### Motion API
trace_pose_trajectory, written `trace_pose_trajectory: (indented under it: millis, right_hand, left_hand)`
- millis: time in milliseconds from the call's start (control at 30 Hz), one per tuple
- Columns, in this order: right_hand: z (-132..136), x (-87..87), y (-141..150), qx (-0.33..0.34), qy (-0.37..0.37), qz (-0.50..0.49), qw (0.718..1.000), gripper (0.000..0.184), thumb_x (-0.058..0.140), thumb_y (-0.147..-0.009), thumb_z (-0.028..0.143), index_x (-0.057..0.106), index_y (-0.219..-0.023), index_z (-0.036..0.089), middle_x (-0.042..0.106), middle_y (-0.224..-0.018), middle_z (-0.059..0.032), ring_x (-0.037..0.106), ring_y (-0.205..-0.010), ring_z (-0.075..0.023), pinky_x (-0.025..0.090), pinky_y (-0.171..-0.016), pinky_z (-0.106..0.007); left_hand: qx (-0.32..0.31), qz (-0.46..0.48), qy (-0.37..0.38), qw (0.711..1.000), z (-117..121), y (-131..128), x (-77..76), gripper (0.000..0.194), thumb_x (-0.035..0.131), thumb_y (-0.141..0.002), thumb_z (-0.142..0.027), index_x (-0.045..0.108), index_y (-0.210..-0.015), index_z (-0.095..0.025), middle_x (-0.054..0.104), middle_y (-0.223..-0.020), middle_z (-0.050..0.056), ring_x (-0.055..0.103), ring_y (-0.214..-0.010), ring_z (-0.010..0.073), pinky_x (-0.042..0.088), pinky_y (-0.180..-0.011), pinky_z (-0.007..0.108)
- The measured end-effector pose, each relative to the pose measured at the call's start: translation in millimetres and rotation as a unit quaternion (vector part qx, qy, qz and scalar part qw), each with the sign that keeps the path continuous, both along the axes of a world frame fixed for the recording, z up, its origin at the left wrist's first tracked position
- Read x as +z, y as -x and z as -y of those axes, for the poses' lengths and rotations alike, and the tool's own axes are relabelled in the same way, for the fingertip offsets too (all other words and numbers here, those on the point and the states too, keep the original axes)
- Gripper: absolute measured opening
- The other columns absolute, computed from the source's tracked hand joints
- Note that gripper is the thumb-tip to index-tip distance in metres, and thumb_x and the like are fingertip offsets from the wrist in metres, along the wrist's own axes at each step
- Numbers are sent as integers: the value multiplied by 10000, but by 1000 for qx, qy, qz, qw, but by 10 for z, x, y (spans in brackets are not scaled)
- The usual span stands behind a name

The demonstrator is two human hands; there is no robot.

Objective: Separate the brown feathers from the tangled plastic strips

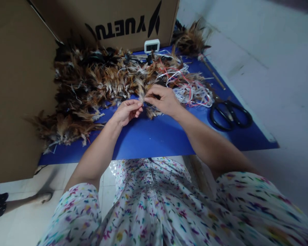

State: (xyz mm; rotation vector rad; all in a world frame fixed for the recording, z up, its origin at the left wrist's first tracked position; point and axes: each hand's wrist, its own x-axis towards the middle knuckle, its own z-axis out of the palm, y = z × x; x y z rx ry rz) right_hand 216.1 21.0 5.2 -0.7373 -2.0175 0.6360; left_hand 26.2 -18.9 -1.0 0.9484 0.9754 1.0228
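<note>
Above the blue tabletop [154, 136], my two hands meet fingertip to fingertip at a small pale brown feather tuft [141, 91]. My left hand [128, 111] pinches its lower end between thumb and forefinger, with the other fingers curled. From the other side, my right hand [163, 99] is closed in a pinch at the same tuft; how much of it these fingers grip is partly hidden. Just behind the hands spreads a large heap of brown and black feathers [102, 78]. A tangle of white and red plastic strips [195, 92] lies right of my right hand.
Black-handled scissors [229, 114] rest at the table's right side. A thin stick [214, 73] and a bunch of feathers [192, 39] lie near the wall. Cardboard boxes [128, 17] stand behind and at left. A small white digital clock [152, 45] is at the back. Another person's leg [23, 201] shows lower left.
</note>
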Motion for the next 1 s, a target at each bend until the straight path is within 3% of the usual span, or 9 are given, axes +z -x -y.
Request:
trace_pose_trajectory:
  millis: [133, 267, 367, 567, 667, 833, 1000]
  right_hand:
    - [-8, 20, 3, -25, 36, -53, 998, 365, 651, -861, 565, 665, -820, 202, 644, -816, -20, 567, -789, -168, 466, -783, -330]
    - [-82, 57, -50, -94, 66, -114, 987, 375, 621, -887, 577, 667, -879, 205, 634, -823, -24, 581, -796, -161, 483, -753, -314]
    - [-164, 58, -126, -115, 70, -112, 985, 342, 637, -884, 546, 671, -893, 206, 616, -800, -19, 575, -772, -153, 475, -721, -301]
    - [-144, 72, -238, -46, 65, 32, 996, 100, 709, -792, 277, 713, -810, 179, 662, -739, -9, 561, -686, -138, 444, -698, -303]
    - [-61, 74, -259, -6, 65, 128, 990, 67, 691, -775, 198, 738, -821, 187, 676, -732, 0, 569, -670, -133, 420, -685, -292]
    - [36, 22, -278, -1, 57, 264, 963, 103, 727, -778, 201, 756, -877, 191, 694, -784, -22, 582, -707, -150, 387, -709, -297]
    - [90, -66, -186, 9, 51, 297, 953, 101, 765, -794, 247, 716, -834, 167, 659, -854, -50, 568, -751, -157, 386, -725, -287]
  left_hand:
    - [14, -27, -52, 998, 4, 13, 13, 278, 880, -598, -288, 652, -680, -151, 657, -590, -19, 531, -431, 50, 420, -433, 169]
    - [34, -70, -100, 992, -14, 35, 2, 330, 905, -588, -352, 664, -700, -157, 667, -610, -17, 536, -443, 54, 432, -445, 179]
    - [50, -88, -132, 986, -40, 55, -24, 351, 906, -606, -394, 664, -702, -158, 666, -612, -15, 539, -448, 58, 426, -446, 182]
    - [104, -99, -186, 972, -68, 60, -20, 285, 872, -691, -360, 665, -697, -164, 655, -620, -23, 532, -446, 52, 408, -449, 182]
    - [139, -85, -202, 966, -79, 45, -19, 279, 867, -703, -362, 659, -701, -175, 649, -619, -30, 514, -437, 46, 391, -437, 181]
    - [177, -92, -182, 963, -123, 1, -66, 279, 861, -722, -371, 651, -712, -188, 644, -622, -36, 488, -441, 41, 389, -446, 182]
    - [195, -90, -177, 961, -198, -25, -143, 266, 843, -757, -363, 649, -723, -184, 637, -627, -37, 481, -439, 37, 376, -444, 185]
